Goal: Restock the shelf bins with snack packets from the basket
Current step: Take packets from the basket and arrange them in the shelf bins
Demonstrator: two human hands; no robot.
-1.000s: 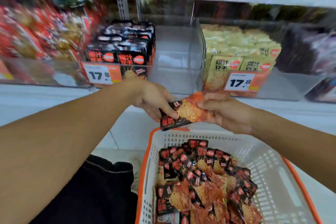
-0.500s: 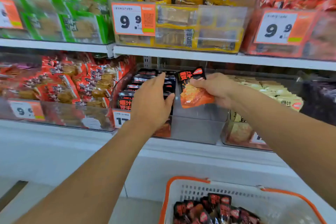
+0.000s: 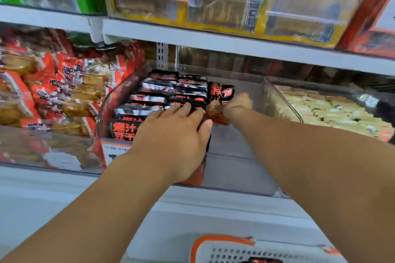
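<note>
Basket at the bottom edge, cut off, only its orange-trimmed white rim and a sliver of packets showing. Farther up, left hand flat with straight fingers on the black packets in the clear bin, hiding the front ones and part of a price tag; right hand pinching a snack packet upright just beside that row, fingers mostly hidden. Beyond, blurred: pale packets right, red packets left, upper shelf bins cropped.
</note>
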